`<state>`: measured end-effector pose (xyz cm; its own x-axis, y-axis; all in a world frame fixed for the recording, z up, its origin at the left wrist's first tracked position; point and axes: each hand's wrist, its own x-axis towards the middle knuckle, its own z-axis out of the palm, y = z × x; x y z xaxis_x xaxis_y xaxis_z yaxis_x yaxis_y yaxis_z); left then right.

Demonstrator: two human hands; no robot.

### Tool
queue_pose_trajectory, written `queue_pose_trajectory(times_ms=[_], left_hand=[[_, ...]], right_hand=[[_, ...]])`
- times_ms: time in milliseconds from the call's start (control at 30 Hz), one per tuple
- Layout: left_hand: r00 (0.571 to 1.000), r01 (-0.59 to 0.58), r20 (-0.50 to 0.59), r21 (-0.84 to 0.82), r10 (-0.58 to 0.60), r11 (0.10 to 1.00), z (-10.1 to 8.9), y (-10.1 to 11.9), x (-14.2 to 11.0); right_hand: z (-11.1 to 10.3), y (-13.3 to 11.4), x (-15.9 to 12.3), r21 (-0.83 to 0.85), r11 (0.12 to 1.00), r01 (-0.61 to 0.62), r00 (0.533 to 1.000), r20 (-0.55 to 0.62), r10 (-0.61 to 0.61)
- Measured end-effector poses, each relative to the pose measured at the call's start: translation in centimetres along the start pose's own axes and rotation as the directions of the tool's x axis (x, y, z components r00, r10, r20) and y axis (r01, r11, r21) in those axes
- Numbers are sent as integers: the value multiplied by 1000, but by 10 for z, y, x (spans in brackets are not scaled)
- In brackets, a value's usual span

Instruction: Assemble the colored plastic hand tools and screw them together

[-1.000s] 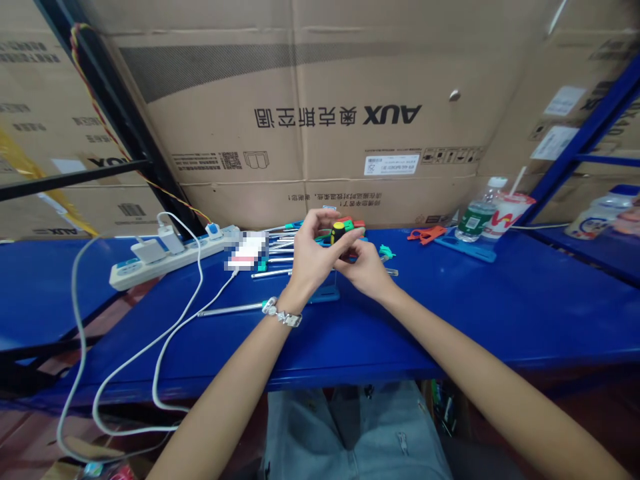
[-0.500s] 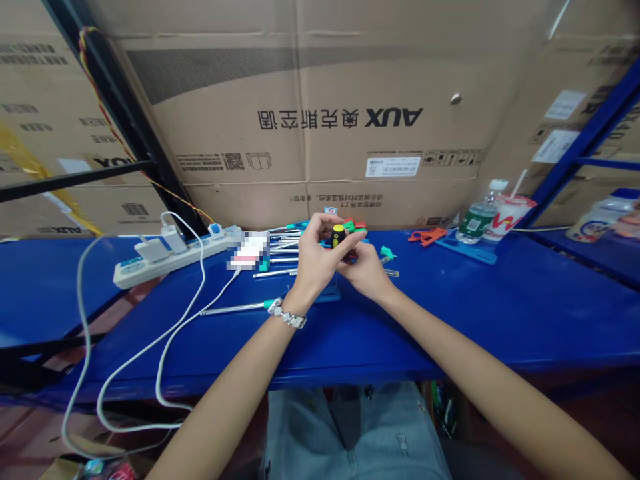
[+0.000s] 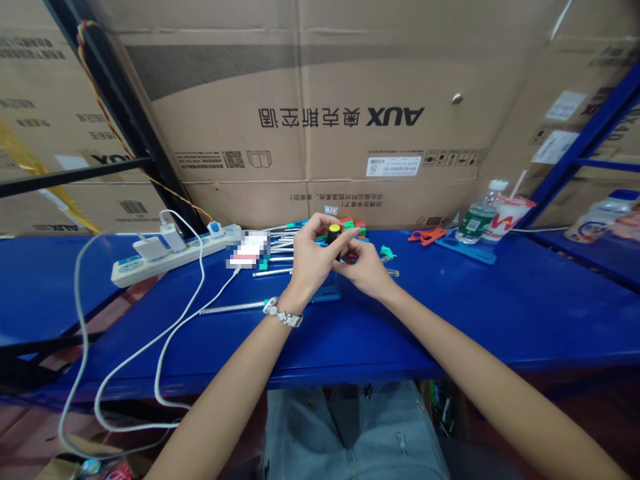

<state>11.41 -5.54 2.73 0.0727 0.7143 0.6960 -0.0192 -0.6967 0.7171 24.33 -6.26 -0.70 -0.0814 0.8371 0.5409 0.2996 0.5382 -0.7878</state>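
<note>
My left hand [image 3: 311, 259], with a silver bracelet at its wrist, is curled around a screwdriver [image 3: 333, 231] with a black handle and a yellow end cap facing up. Against it, my right hand [image 3: 369, 268] has its fingers closed on the lower part of the same tool; the shaft is hidden by the fingers. Several metal screwdriver shafts [image 3: 280, 259] lie left of and behind the hands. A longer rod [image 3: 233, 309] with a green collar rests nearer the front edge. A blue piece [image 3: 325, 293] lies under my left wrist, and a small green piece [image 3: 388, 253] beyond my right hand.
A white power strip [image 3: 175, 257] with plugged-in chargers and trailing white cables stands at the left. On the blue table [image 3: 480, 320], orange pieces [image 3: 427, 236], a water bottle [image 3: 480, 213] and a red-and-white cup [image 3: 510, 217] sit at the right. A large cardboard box [image 3: 340, 80] blocks the back.
The screwdriver's yellow end has shifted slightly left and tilted. My right fingers have moved around its lower part, while both arms stay nearly in place.
</note>
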Motion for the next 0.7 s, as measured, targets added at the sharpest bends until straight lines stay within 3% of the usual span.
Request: queue_pose_trajectory(times_ms=[100,233,300,433,533,600,700], left_hand=[[990,4,141,-19,-1,1000,-2,4,0],[929,57,369,-77,-24,995,-9,6,2],[933,68,356,-54,-44,996,-13,4,4],[980,69,180,72,-81,995,-28,-9,-1],[975,64,182,307,-124,949,-42,-21,-19],[927,-23,341,467,-156,884,-49,-27,-34],[838,-145,515,531,-182,835,-52,-31,-52]], right_hand=[[-1,-3,-2,-12,1000,12,1000,-2,-12],[-15,-11,-4,106,994,15,975,220,-38],[-19,-12,-3,112,994,5,972,233,-32],[-15,-6,-1,105,993,-56,995,91,46],[-5,-5,1,158,976,-152,988,58,144],[2,-7,1,191,957,-218,975,86,205],[6,-9,0,195,947,-255,966,105,238]])
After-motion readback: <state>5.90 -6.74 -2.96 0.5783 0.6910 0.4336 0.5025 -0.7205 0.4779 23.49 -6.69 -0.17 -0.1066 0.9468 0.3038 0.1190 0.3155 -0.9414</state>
